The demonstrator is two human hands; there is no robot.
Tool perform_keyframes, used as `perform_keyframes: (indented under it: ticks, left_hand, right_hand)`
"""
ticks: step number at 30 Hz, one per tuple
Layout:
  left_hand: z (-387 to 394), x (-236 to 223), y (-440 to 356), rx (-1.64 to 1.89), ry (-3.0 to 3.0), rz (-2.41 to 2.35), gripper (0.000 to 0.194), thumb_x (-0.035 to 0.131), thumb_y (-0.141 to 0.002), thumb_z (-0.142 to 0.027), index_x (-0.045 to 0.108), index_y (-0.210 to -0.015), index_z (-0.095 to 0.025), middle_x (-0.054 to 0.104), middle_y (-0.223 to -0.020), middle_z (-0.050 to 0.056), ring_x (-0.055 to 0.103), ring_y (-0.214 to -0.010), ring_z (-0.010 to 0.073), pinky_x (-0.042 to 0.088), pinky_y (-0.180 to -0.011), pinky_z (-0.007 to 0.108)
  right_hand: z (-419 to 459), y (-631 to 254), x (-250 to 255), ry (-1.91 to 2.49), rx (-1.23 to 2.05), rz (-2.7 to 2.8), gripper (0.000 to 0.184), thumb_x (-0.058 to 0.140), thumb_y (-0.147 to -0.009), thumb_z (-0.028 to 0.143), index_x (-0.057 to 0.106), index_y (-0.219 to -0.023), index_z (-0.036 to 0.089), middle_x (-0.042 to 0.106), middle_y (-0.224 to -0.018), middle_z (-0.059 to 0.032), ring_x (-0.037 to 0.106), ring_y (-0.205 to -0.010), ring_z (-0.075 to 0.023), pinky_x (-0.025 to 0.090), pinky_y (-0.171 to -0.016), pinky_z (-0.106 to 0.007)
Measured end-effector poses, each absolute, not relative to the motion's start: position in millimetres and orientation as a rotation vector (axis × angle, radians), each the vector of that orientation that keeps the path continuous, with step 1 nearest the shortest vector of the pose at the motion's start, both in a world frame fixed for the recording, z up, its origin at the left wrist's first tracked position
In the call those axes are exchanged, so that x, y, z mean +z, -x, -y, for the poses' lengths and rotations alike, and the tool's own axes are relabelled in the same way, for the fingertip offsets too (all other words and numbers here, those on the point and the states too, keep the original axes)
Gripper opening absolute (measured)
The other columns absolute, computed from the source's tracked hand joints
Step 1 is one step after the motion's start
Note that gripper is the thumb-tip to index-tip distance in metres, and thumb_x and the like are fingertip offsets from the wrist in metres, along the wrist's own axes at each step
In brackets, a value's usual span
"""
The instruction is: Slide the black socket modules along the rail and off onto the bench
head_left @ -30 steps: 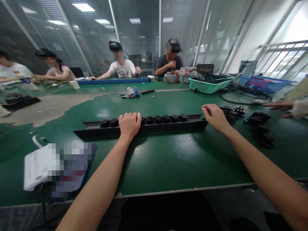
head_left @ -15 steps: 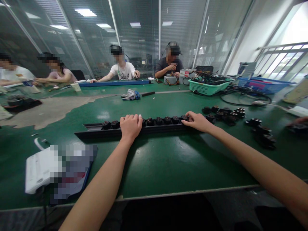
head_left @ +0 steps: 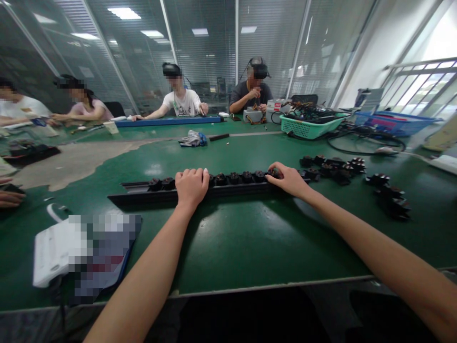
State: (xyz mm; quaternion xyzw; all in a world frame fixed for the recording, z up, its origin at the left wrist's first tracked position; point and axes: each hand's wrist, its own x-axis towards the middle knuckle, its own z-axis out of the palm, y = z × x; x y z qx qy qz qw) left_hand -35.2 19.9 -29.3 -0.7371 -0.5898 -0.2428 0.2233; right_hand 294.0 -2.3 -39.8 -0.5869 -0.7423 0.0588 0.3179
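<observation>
While the left hand [head_left: 191, 187] clasps one rail [head_left: 246, 189], the right hand [head_left: 288, 180] pinches one of its eight visible parts [head_left: 247, 177].

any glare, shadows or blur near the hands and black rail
Head view: glare on the green tabletop, behind and in front of the black rail; head view: soft shadow below the right hand; head view: seated black parts lack crisp detail, the left hand looks clearer.
</observation>
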Motion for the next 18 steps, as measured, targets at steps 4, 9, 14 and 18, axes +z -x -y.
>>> perform_keyframes:
  ticks: [4,9,14,18]
  left_hand:
    - [-20,-30,35,-0.674,2.042,1.637,0.052,0.024,-0.104,-0.040,0.069,-0.088,-0.019,0.074,-0.094,0.014,0.062,-0.093,0.0296,0.034,-0.080,0.042]
    - [-21,-30,35,-0.652,2.032,1.635,0.053,0.023,-0.104,-0.040,0.069,-0.089,-0.019,0.074,-0.095,0.014,0.062,-0.093,0.0298,0.034,-0.080,0.043]
    - [-20,-29,35,-0.629,2.021,1.637,0.053,0.022,-0.104,-0.040,0.069,-0.089,-0.019,0.074,-0.096,0.014,0.062,-0.093,0.0300,0.034,-0.080,0.042]
    - [-20,-29,35,-0.624,2.019,1.635,0.054,0.022,-0.104,-0.040,0.069,-0.089,-0.019,0.074,-0.095,0.014,0.063,-0.093,0.0298,0.035,-0.080,0.043]
  right_hand:
    - [0,-291,-38,1.549,0.123,1.939,0.029,0.055,-0.083,0.047,0.058,-0.095,0.021,0.059,-0.076,-0.0026,0.051,-0.068,-0.0173,0.036,-0.067,-0.030]
    - [-4,-285,-38,1.630,0.085,1.900,0.022,0.055,-0.082,0.042,0.056,-0.089,0.021,0.061,-0.079,-0.0049,0.055,-0.075,-0.0197,0.038,-0.070,-0.031]
    - [-5,-278,-40,1.723,-0.043,1.871,0.022,0.050,-0.086,0.042,0.056,-0.090,0.021,0.063,-0.079,-0.0075,0.055,-0.073,-0.0210,0.036,-0.066,-0.031]
    - [-5,-276,-41,1.714,-0.065,1.889,0.020,0.050,-0.087,0.038,0.058,-0.091,0.020,0.066,-0.084,-0.0091,0.056,-0.075,-0.0215,0.037,-0.067,-0.031]
